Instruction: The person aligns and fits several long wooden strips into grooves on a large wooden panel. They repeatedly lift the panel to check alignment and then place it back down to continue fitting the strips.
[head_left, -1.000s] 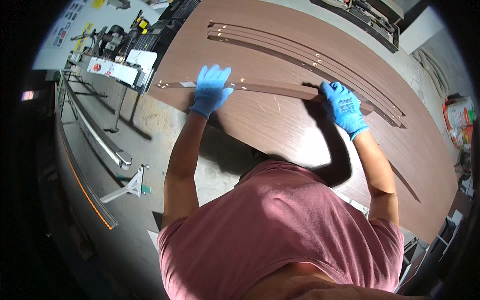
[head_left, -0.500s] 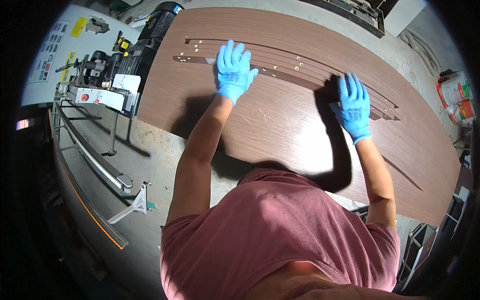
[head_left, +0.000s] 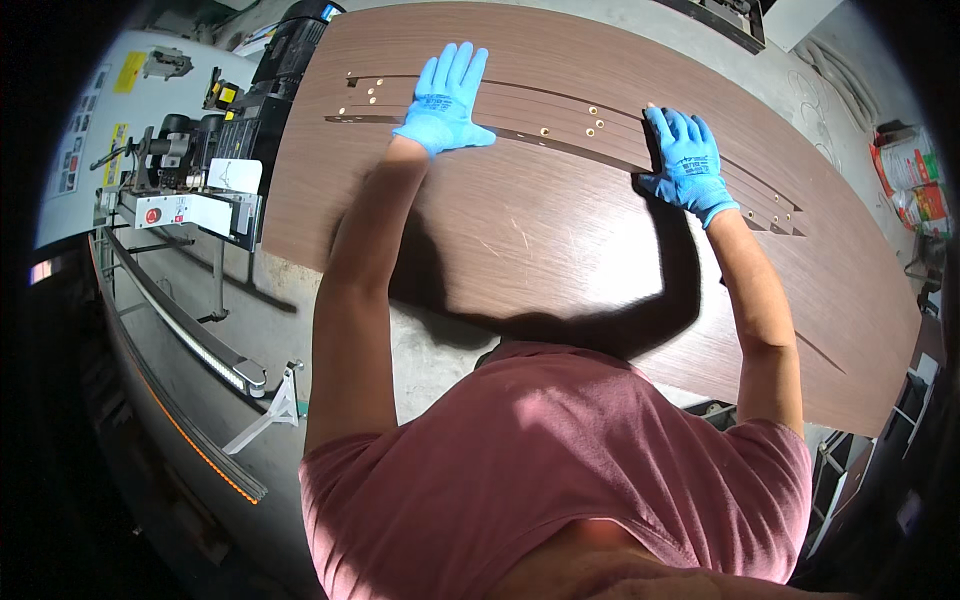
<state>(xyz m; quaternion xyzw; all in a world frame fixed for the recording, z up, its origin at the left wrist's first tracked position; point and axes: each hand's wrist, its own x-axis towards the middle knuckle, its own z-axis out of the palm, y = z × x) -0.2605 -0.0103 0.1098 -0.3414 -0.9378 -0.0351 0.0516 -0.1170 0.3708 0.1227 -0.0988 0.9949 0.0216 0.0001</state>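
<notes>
Both my hands wear light blue gloves. My left hand lies across the left part of a row of long, narrow brown wood-grain strips. Its fingers are stretched out past the strips' far edge, and the thumb points right along the near edge. Toward the right part of the same row, my right hand rests with fingers extended and thumb out to the left at the near edge. Gold-coloured round fittings or holes dot the strips in several places. The strips lie side by side on a large brown wood-grain panel. My palms hide parts of them.
On the left stands a machine with a red button and a black motor. A curved metal rail runs below it. Red and white bags sit at the far right, near grey hoses.
My right hand has shifted forward and a little left along the strips. My left hand has reached slightly farther forward, its thumb now at the near edge. The view has moved slightly.
</notes>
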